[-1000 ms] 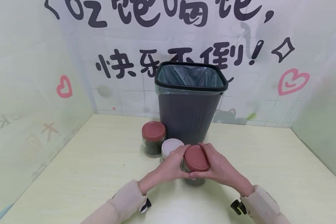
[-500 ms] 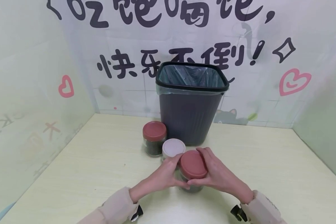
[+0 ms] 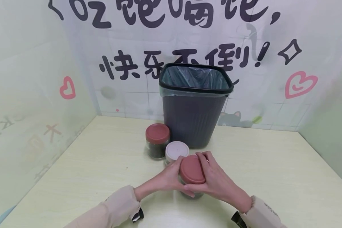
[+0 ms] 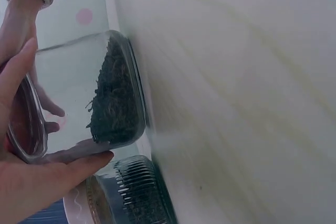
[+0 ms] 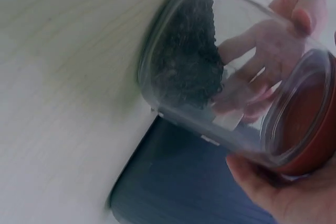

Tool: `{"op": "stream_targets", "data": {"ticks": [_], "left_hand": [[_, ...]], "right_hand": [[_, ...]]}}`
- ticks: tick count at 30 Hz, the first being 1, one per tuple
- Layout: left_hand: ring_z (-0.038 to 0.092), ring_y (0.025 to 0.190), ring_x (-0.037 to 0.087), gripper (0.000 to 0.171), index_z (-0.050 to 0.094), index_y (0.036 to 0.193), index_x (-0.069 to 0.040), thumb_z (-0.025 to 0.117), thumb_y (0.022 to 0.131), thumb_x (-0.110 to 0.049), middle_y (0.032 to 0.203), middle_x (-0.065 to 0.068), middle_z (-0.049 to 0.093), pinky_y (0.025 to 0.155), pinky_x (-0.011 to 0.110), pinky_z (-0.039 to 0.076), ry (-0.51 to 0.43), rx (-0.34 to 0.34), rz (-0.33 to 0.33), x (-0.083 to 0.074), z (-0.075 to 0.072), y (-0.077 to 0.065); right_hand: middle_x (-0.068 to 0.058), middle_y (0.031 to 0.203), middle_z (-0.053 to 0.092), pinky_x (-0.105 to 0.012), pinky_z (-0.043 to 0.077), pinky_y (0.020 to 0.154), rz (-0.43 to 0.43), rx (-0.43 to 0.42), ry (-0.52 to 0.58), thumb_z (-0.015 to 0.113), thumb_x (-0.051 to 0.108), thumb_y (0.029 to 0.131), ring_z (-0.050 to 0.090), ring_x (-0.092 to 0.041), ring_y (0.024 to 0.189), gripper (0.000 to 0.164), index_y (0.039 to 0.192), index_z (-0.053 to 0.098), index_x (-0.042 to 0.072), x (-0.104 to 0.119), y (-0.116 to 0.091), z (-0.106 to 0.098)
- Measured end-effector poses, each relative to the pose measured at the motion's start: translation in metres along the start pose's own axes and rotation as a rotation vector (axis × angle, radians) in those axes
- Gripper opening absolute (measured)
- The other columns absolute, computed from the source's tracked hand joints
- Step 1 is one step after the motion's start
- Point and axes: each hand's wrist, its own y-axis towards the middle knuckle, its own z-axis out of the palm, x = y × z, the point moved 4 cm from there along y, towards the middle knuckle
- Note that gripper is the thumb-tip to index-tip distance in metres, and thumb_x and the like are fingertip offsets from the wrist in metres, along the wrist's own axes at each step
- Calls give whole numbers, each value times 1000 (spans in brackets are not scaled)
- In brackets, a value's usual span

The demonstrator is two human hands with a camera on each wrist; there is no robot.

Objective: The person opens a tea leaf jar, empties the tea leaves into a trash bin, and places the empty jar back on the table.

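Note:
Both hands are on a clear glass jar with a red lid [image 3: 191, 170], in front of the bin. My left hand [image 3: 168, 178] grips its left side, thumb and fingers spread around the glass just below the lid. From the right, my right hand [image 3: 218, 182] holds the lid's edge, fingers curled over its far side and thumb in front. Dark, dry, leaf-like shreds [image 4: 118, 90] fill the lower part of the jar in the left wrist view. The jar's base [image 5: 149, 72] is right at the tabletop in the right wrist view.
A jar with a pale pink lid [image 3: 176, 150] stands just behind the held one. Another red-lidded jar [image 3: 157, 141] is farther back left. Behind them rises a dark bin [image 3: 191, 117] with a bag liner. Walls enclose the pale wooden table [image 3: 102, 164].
Both hands and the held jar have moved toward me and slightly left, away from the bin. The right hand's fingers now lie farther over the lid. The other jars have stayed put.

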Motion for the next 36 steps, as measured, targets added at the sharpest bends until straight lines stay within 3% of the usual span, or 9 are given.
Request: {"op": "stream_targets", "data": {"ticks": [5,14,23,36], "left_hand": [[50,106,13,87,39,124,-9,86,53,-24,116,1,54,91,29,40,-32,-2,-11,1,1,-1],[49,108,13,86,39,125,-13,86,53,-23,116,-2,53,92,29,40,-72,40,-58,5,3,1],[49,109,12,87,40,126,-12,86,52,-23,117,-2,54,93,29,39,-50,44,-50,5,1,2],[49,107,10,86,41,125,-16,86,52,-25,115,-6,54,92,29,39,-60,52,-57,5,1,3]], "right_hand": [[-11,107,45,-29,49,69,-7,-59,-91,61,60,70,50,-15,87,87,122,43,-7,6,-1,3],[-6,109,48,-26,50,68,-5,-77,24,69,50,68,53,-11,85,79,120,43,-4,3,1,6],[-4,108,49,-25,49,68,-53,-99,69,70,45,67,53,-10,85,73,118,44,0,-1,4,6],[-3,109,49,-25,49,70,-79,-45,120,69,46,70,53,-9,87,69,119,44,3,-4,4,5]]}}
